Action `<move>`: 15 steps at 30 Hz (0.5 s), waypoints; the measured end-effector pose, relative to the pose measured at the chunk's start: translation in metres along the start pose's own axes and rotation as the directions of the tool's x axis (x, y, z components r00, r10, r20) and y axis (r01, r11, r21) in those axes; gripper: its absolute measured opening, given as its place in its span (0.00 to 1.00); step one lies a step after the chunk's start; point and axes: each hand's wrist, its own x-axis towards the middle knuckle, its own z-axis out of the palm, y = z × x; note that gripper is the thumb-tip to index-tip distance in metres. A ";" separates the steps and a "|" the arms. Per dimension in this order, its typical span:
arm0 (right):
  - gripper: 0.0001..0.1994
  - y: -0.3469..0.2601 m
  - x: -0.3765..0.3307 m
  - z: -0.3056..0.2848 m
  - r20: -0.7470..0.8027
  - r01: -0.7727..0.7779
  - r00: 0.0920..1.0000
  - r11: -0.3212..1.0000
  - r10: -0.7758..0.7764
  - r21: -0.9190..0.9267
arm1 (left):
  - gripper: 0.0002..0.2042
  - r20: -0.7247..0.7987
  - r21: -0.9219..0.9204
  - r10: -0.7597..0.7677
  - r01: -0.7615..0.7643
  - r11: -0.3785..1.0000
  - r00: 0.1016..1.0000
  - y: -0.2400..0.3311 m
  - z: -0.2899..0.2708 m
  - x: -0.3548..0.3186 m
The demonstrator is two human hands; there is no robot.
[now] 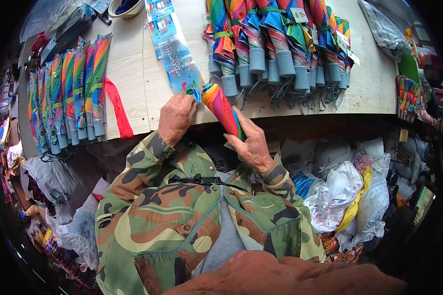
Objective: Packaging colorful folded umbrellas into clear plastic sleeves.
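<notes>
A rolled rainbow umbrella [218, 104] lies in my right hand [251, 141], whose fingers close round its lower part. Its tip points up and to the left, at the lower end of a strip of clear printed plastic sleeves [176, 58]. My left hand [177, 117] is closed at the near edge of the lowest sleeve, beside the umbrella tip, fingers curled on the plastic. Whether the tip is inside the sleeve, I cannot tell. The umbrella's handle end is hidden behind my right hand.
Rolled umbrellas with grey handles [284, 64] are heaped at the table's right. A row of sleeved umbrellas [81, 88] lies at the left, near a red ribbon [118, 108]. A bowl [126, 8] stands at the back. Plastic bags [337, 194] fill the space below the table edge.
</notes>
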 end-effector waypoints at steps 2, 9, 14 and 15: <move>0.42 0.001 -0.001 -0.003 -0.026 0.034 0.999 0.999 -0.035 -0.039 | 0.05 -0.037 0.145 0.081 -0.075 0.987 0.996 0.008 0.013 -0.008; 0.44 0.010 -0.006 0.003 -0.017 0.141 0.987 0.907 -0.161 -0.396 | 0.05 0.060 -0.266 -0.055 0.069 0.961 0.997 -0.016 0.002 0.005; 0.43 0.013 -0.013 0.000 -0.044 0.080 0.994 0.921 -0.104 -0.382 | 0.08 0.479 -0.544 -0.297 0.544 0.639 0.826 -0.022 -0.020 0.013; 0.42 0.013 -0.014 -0.001 -0.054 0.076 0.993 0.934 -0.101 -0.350 | 0.08 0.497 -0.566 -0.303 0.568 0.597 0.813 -0.022 -0.021 0.014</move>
